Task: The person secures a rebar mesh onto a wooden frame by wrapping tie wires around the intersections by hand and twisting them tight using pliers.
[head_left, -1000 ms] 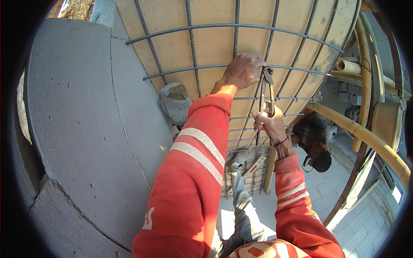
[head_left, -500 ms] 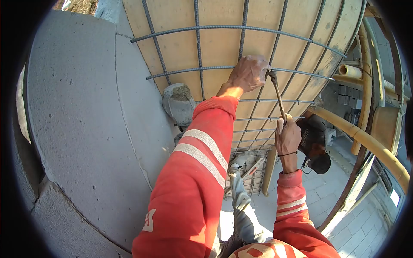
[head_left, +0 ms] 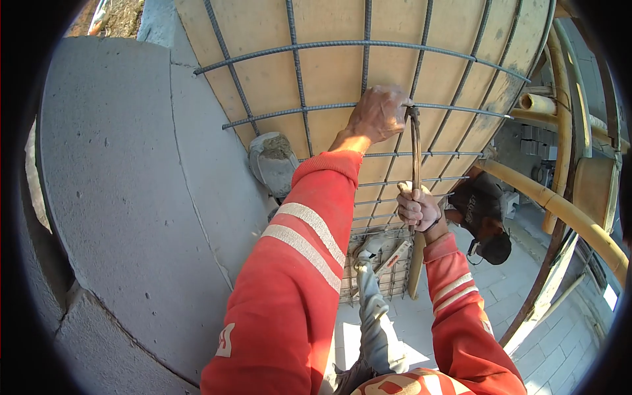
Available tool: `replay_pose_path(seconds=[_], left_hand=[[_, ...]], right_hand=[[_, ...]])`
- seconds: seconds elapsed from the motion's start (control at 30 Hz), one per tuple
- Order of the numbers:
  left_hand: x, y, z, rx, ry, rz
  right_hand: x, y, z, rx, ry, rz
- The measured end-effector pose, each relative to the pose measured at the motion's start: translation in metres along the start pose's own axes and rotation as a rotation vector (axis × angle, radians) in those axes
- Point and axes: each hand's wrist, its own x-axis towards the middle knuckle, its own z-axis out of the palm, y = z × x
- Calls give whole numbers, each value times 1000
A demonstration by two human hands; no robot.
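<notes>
My left hand [head_left: 378,113] is closed around a horizontal bar of the rebar grid [head_left: 329,106], close to a crossing. Just right of those fingers, the dark head of long-handled pincers [head_left: 416,141] meets the same crossing. My right hand [head_left: 419,209] wraps round the lower handles, which point down from the grid. Any wire at the jaws is too small to make out. Behind the bars are tan boards [head_left: 336,72].
A grey block wall [head_left: 125,171] fills the left side. My boot [head_left: 271,161] rests beside the grid. Bamboo poles [head_left: 559,204] cross on the right. Below, a person in dark clothing [head_left: 484,214] bends over near a spirit level [head_left: 393,257].
My right hand has swung left and turned over, bringing the pincers from slanted to nearly upright. The left hand stays at the same crossing.
</notes>
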Motion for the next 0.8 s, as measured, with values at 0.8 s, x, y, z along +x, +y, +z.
replay_pose_path(seconds=[0.8], left_hand=[[-3, -1, 8, 59, 6, -22]], right_hand=[[22, 13, 7, -37, 1, -141]])
